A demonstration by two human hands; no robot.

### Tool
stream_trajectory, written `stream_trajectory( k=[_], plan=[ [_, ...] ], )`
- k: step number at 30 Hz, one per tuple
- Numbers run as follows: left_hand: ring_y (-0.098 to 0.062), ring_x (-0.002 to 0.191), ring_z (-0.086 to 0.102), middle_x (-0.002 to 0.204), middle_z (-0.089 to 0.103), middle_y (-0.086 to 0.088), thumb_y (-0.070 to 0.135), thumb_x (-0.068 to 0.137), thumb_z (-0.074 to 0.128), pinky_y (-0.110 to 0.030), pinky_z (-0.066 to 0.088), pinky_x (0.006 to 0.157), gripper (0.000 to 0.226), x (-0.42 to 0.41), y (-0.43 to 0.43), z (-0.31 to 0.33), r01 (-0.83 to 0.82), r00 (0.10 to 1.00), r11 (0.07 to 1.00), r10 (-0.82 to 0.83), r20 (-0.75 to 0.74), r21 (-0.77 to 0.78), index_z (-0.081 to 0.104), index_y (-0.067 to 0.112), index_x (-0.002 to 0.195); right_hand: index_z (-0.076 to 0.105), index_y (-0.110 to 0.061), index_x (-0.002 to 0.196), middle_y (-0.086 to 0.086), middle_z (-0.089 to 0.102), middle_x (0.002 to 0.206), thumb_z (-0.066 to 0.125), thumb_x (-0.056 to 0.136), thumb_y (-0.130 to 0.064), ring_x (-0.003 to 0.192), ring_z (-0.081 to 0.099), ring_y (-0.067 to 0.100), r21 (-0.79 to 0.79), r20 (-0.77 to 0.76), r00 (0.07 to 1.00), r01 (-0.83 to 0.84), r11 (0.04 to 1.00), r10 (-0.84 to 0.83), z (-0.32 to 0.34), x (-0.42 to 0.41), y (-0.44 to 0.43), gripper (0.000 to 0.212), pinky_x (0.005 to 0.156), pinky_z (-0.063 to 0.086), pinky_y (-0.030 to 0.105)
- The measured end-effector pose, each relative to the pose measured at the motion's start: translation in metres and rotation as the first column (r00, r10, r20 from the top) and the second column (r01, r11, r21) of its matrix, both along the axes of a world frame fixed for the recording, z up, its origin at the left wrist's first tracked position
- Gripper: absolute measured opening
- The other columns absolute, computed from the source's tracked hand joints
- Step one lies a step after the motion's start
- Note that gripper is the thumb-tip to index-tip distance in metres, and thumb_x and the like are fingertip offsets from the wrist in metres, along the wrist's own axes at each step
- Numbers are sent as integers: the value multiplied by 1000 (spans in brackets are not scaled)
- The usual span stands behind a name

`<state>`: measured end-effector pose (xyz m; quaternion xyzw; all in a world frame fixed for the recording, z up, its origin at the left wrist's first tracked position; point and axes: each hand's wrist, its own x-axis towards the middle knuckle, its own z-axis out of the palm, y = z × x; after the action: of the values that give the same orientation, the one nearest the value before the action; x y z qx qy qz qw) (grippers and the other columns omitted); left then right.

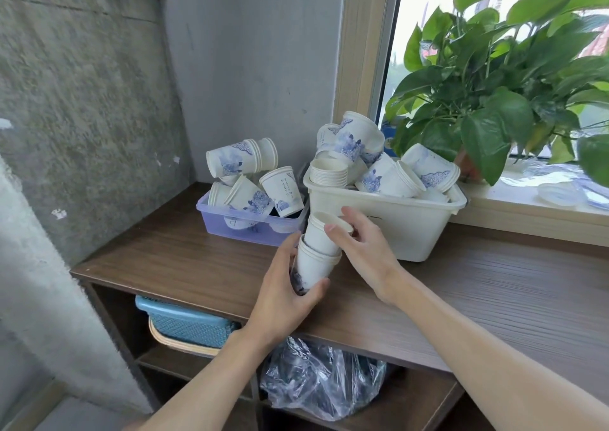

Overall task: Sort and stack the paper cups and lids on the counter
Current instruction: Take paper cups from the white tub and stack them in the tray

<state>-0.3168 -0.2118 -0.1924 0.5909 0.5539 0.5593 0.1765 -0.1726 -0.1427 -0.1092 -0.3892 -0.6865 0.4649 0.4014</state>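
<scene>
Nesting a short cup stack into the held stack, above the counter.

My left hand is clamped round the lower stack at 6 o'clock of the purple bin; my right hand pinches the upper stack by its rim. I judge: align axes, press straight, avoid crushing rims. White tub at 3 o'clock.

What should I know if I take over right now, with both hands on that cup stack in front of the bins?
Left hand: gripping the base of the nested cup stack, held tilted above the counter.
Right hand: fingers on the stack's top rim.
Purple bin: loose cups, jumbled.
White bin: heaped cups plus one neat stack at its left.
Lids: apparently on the windowsill.
Done: one stack begun in hand.
Left: most cups unsorted; lids untouched.
</scene>
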Motion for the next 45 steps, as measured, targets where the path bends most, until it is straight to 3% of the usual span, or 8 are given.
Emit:
stream_trajectory(
  k=[3, 8, 17, 21, 25, 30, 40, 45],
  plan=[
    [-13, 124, 60, 139, 56, 5, 29, 82, 80, -34, 49, 105, 90, -1, 1, 0, 6, 1000, 1000, -6, -6, 8, 26, 42, 153, 36, -16, 146, -10, 58, 126, 63, 89, -39, 104, 54, -10, -50, -69, 998, -5, 999, 2, -6, -2, 0, 67, 79, 42, 6],
    [-18, 126, 59, 142, 56, 0, 40, 82, 77, -48, 49, 106, 92, -3, 2, 1, 6, 1000, 1000, -6, -28, 9, 20, 54, 153, 45, -16, 142, -13, 64, 119, 67, 89, -33, 112, 58, 6, -23, -25, 999, -44, 999, 43, -17, -4, -1, 60, 101, 43, 23],
    [-14, 78, 70, 108, 72, 15, 60, 77, 73, -47, 60, 77, 86, 3, 13, -1, -13, 1000, 998, 12, -11, -55, 22, 63, 145, 53, -17, 135, -8, 63, 123, 64, 90, -37, 116, 57, 10, -6, 25, 999, -38, 999, 38, -21, 1, 1, 51, 103, 43, 27],
    [-16, 91, 70, 111, 70, 19, 65, 74, 70, -48, 58, 84, 82, 6, 14, 1, -34, 997, 996, 29, -70, -80, 20, 70, 140, 58, -18, 124, -12, 64, 107, 67, 89, -29, 92, 61, 0, 159, -24, 996, 88, 983, -85, -5, 11, 6, 39, 79, 47, 11],
    [-25, 80, 70, 110, 69, 21, 67, 73, 69, -53, 59, 80, 83, 6, 17, 1, -52, 996, 991, 42, -78, -127, 18, 73, 139, 54, -34, 105, -6, 64, 87, 70, 86, -25, 72, 59, 7, 258, -207, 944, 307, 916, -258, 24, 29, 19, 26, 67, 50, 25],
    [-21, 86, 70, 110, 67, 27, 68, 72, 68, -52, 57, 83, 82, 8, 16, 5, -63, 995, 988, 52, -85, -143, 18, 75, 137, 44, -21, 129, 4, 68, 72, 64, 90, -21, 50, 59, 12, 171, -242, 904, 397, 902, -352, 35, 39, 34, 44, 50, 46, 27],
    [-36, 80, 70, 89, 72, 6, 67, 72, 68, -56, 57, 83, 82, 7, 16, 3, -45, 997, 984, 34, -69, -174, 21, 71, 139, 53, -15, 107, 2, 68, 61, 54, 90, -7, 42, 58, 19, 72, -228, 876, 449, 890, -424, 35, 43, 54, 19, 40, 39, 20],
    [-29, 85, 70, 102, 73, 11, 70, 70, 67, -54, 56, 86, 83, 8, 15, 3, -68, 996, 983, 58, -65, -170, 20, 72, 139, 53, -28, 85, 8, 68, 68, 58, 89, -7, 50, 57, 16, 188, -277, 881, 441, 878, -383, 42, 44, 46, 22, 52, 43, 23]
  ],
)
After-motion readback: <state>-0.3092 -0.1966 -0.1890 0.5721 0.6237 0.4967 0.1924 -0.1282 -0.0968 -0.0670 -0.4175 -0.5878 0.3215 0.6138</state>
